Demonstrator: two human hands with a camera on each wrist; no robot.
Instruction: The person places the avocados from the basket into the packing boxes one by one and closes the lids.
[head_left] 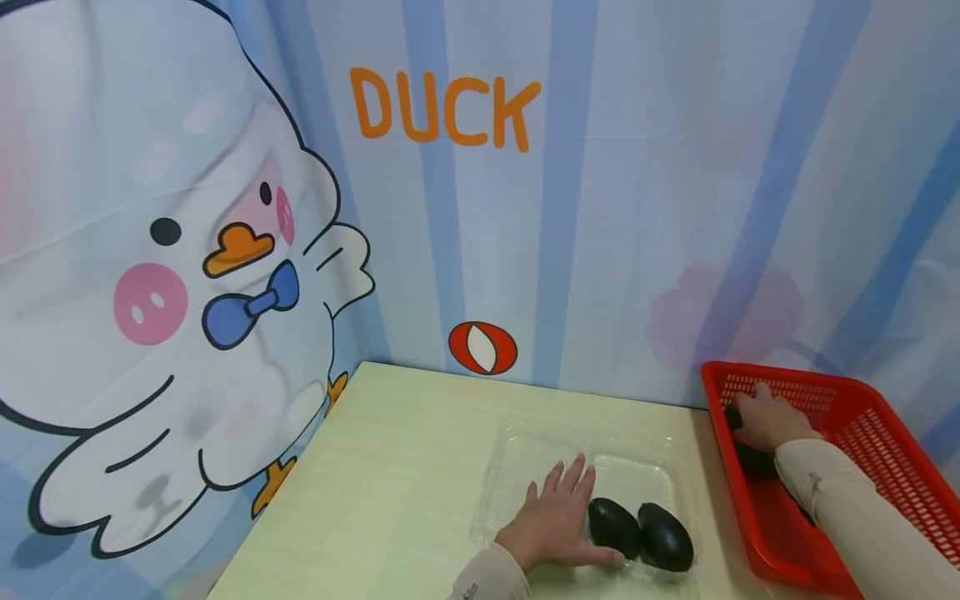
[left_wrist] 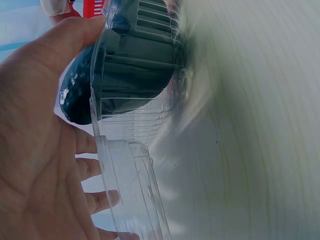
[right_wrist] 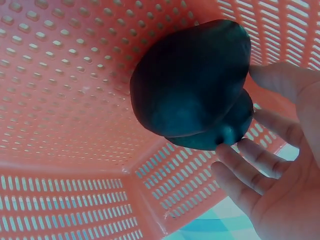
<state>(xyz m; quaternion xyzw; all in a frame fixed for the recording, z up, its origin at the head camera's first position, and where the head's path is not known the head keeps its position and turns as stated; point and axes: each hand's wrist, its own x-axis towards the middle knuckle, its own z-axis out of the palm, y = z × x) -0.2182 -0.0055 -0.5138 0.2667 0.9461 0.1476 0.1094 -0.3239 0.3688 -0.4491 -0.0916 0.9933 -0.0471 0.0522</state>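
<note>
Two dark avocados, the left one [head_left: 613, 527] and the right one [head_left: 665, 537], lie side by side in a clear plastic clamshell container [head_left: 498, 467]. My left hand [head_left: 551, 521] rests over the container's left part with its fingers spread. In the left wrist view, its thumb reaches the rim beside an avocado [left_wrist: 135, 70]. Inside the red basket [head_left: 757, 533], my right hand [head_left: 772, 421] reaches down to two more avocados. In the right wrist view, extended fingers touch the farther avocado [right_wrist: 232, 130], partly hidden behind the nearer avocado [right_wrist: 187, 80]. The thumb tip meets their edge.
The basket has perforated walls [right_wrist: 65, 210] and stands at the right of the pale table [head_left: 360, 483], close beside the container. Behind the table hangs a curtain [head_left: 637, 167] printed with a duck and blue stripes.
</note>
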